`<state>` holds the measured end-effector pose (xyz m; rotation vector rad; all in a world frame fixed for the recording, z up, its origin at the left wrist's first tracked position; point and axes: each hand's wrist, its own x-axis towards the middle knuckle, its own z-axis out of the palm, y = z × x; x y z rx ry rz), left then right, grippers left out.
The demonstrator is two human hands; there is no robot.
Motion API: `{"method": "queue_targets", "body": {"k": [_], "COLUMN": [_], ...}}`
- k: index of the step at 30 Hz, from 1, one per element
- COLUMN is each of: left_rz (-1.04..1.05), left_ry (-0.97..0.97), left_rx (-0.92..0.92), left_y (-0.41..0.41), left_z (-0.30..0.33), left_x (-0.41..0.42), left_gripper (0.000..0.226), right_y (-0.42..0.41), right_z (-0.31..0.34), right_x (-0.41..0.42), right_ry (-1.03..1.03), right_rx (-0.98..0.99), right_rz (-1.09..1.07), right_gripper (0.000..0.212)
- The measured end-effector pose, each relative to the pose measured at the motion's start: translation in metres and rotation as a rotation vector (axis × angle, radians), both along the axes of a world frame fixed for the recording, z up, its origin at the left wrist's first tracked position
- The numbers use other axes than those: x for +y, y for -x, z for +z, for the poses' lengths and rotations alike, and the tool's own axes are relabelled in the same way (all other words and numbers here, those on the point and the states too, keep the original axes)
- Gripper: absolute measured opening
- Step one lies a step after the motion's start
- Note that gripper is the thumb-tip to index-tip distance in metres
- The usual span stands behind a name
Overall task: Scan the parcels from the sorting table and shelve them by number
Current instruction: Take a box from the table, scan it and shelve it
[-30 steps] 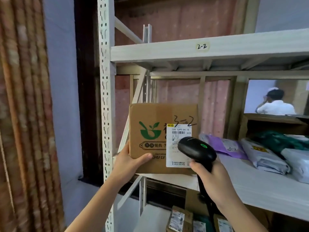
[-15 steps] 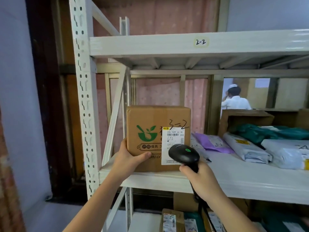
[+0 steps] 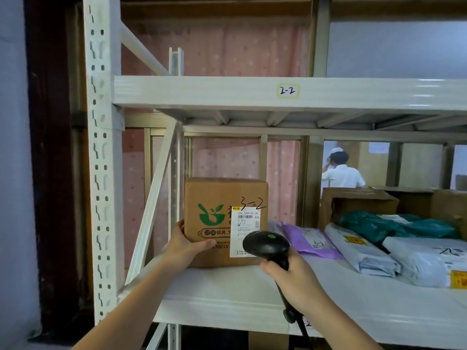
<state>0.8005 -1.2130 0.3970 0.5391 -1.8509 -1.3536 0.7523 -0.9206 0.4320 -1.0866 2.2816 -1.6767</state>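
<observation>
Here the cardboard box (image 3: 222, 221) stands upright at the left end of the white shelf (image 3: 227, 296), its bottom resting on the board. The left hand (image 3: 185, 245) holds it at the lower left corner, thumb laid across the front face and fingers wrapped round the side. A white label (image 3: 246, 232) is stuck on the right half of the front, with "3-2" handwritten just above it and a green bowl logo to its left. The right hand (image 3: 294, 280) grips the handle of a black scanner (image 3: 266, 245), whose head sits in front of the lower part of the label; a cable hangs from the handle's base. To the right of the box lie a purple mailer (image 3: 309, 239), grey bags (image 3: 364, 251) and a green bag (image 3: 394, 227), with an open carton (image 3: 356, 204) behind them. The shelf above carries a tag (image 3: 287, 90) reading "2-2". A person in white (image 3: 341, 171) stands beyond the rack.
</observation>
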Motion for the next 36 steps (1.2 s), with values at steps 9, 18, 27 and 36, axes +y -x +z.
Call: {"method": "queue_targets", "body": {"k": [9,18,27,36], "left_rz": [-0.068,-0.166,-0.092,0.008], "left_ry": [-0.086,-0.118,-0.073,0.009], "left_rx": [-0.057,-0.064,-0.13,-0.248], "left_y": [0.036,0.076,0.068,0.002], "left_z": [0.01,0.012,0.008,0.031], "left_x": [-0.022,-0.04,-0.035,0.032], "left_gripper": [0.116,0.116,0.096,0.093], "right_y": [0.017,0.02,0.002,-0.042], "right_z": [0.002,0.003,0.004,0.001], "right_x": [-0.004,0.011,0.015,0.02], "right_ry": [-0.032,0.061,0.085,0.052], "right_rx": [-0.078,-0.304,-0.23,-0.178], "right_rz": [-0.031,-0.014,-0.044,-0.083], "right_gripper": [0.012,0.021,0.013,0.008]}}
